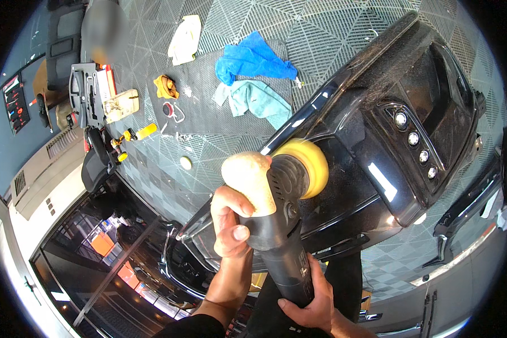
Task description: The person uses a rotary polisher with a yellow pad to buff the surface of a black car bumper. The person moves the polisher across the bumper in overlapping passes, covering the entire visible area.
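A black polisher (284, 259) with a round yellow foam pad (310, 167) is in both my hands. The pad rests against, or very close to, a glossy black car bumper (343, 180) with dusty smears on it. My left hand (231, 225) is curled at the tool's head, by a cream-coloured rounded piece (248, 183) that covers the top; what that piece is I cannot make out. My right hand (315, 304) wraps round the lower end of the polisher's body. Several round lamps (413, 138) are set in the bumper's right part.
Beyond the bumper a dark mat (200, 115) lies on the tiled floor with a blue cloth (253, 59), a teal cloth (259, 101) and an orange cloth (165, 87). A yellow-and-black tool (135, 134) and an opened grey case (86, 93) lie at left. Another black trim part (470, 197) is at right.
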A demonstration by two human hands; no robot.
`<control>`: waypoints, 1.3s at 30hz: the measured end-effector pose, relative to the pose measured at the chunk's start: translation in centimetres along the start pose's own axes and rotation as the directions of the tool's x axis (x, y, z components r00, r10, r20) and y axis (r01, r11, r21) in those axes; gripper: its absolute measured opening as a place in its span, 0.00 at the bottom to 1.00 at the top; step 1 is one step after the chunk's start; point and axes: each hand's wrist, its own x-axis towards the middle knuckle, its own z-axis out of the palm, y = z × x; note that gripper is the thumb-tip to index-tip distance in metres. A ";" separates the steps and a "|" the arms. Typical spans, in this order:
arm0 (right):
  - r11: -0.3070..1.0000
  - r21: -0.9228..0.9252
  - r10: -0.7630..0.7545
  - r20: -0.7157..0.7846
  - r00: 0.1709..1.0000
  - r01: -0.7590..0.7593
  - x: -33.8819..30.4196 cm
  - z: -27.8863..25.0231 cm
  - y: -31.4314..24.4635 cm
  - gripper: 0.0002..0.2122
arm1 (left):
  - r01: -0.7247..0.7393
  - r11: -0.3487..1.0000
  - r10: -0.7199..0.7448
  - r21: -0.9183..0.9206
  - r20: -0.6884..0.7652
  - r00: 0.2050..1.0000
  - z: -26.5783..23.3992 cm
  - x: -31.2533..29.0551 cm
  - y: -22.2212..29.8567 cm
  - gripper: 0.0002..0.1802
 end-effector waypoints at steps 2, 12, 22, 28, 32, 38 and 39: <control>1.000 0.027 -0.013 -0.009 1.000 0.013 -0.1 0.1 0.3 0.50 | 0.005 1.000 -0.006 -0.018 -0.007 1.000 0.2 0.1 0.0 0.17; 0.999 0.036 -0.037 -0.012 0.999 0.037 0.0 0.2 1.0 0.50 | 0.002 1.000 -0.001 0.013 -0.024 1.000 0.8 0.3 0.3 0.19; 1.000 0.019 0.001 -0.020 1.000 -0.001 0.1 -0.3 -0.1 0.52 | 0.012 0.996 -0.016 -0.087 -0.056 0.998 1.5 1.0 -0.1 0.22; 0.998 0.063 0.016 -0.030 0.999 -0.014 0.2 -0.6 -0.4 0.51 | 0.034 0.999 -0.034 -0.006 -0.012 0.999 1.8 1.5 0.0 0.17; 1.000 0.025 0.019 -0.019 1.000 -0.018 0.2 -0.7 -0.2 0.52 | 0.034 0.995 -0.040 -0.096 -0.064 0.997 2.6 1.6 0.1 0.21; 0.995 0.086 0.046 0.084 0.995 -0.053 0.3 -0.8 -0.3 0.51 | 0.062 0.996 -0.056 0.062 -0.103 0.993 0.7 -0.7 0.9 0.19; 0.995 0.091 0.035 0.103 0.994 -0.045 0.2 -0.7 -0.1 0.52 | 0.061 0.994 -0.050 0.091 -0.113 0.992 0.4 -1.1 1.1 0.19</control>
